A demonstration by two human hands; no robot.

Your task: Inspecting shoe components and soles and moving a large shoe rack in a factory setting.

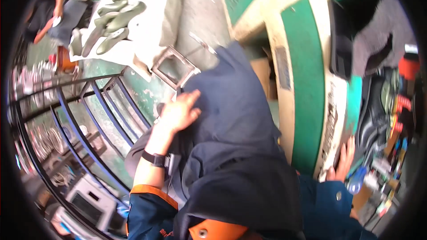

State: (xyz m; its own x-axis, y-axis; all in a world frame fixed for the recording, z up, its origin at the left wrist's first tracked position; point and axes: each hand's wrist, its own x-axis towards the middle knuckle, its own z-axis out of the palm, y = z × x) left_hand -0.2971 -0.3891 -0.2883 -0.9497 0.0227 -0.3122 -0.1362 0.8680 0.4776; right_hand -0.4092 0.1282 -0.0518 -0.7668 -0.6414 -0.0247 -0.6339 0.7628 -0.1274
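Observation:
My left hand is over the dark blue apron on my lap, fingers spread and nothing in them. A dark watch strap circles that wrist. On the right, my right hand lies with fingers stretched out at the worn edge of a green and cream bench. Its palm is partly hidden, and no object shows in it. Just below this hand sits a clear bluish bottle. Farther up the bench edge is a black oblong object.
Olive-green foot-shaped forms lie on a white-covered table at the far left. A black metal rack stands left of me. Near the left hand is a rusty square frame. Another person is at upper left. Tools clutter the right rim.

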